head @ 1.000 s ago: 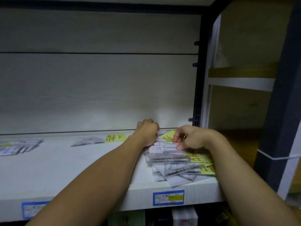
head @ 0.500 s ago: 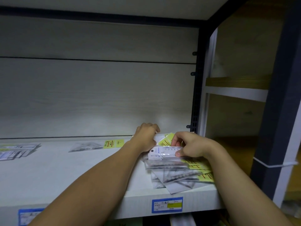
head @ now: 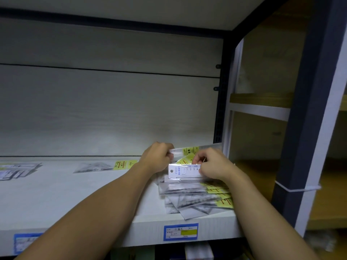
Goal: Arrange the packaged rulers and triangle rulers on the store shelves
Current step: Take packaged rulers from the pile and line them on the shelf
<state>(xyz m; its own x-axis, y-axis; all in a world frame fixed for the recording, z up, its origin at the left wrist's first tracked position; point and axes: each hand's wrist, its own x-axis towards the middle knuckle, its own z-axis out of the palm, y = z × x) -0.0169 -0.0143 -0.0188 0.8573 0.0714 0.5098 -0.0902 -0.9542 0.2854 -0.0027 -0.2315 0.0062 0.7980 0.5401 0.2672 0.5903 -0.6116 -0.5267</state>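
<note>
Both forearms reach over the white shelf [head: 56, 199]. L hand [head: 156, 159], fingers curled, pinches a clear pkg w/ yellow label [head: 189, 151] at the shelf's back right. R hand [head: 213, 165] grips a white ruler pack [head: 183, 170], digits 1 2 3 4 readable, just above the pile of pkgs [head: 195, 197] at the shelf's right front. Blue-bordered price tag [head: 180, 232] on shelf edge, text probably too blurred to read.

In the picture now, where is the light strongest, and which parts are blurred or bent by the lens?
Head view: light is brightest on the back panel just above the hands; the ruler pack in the right hand shows glare on its plastic; the left packs are soft and unreadable; the right post leans from wide-angle distortion.
</note>
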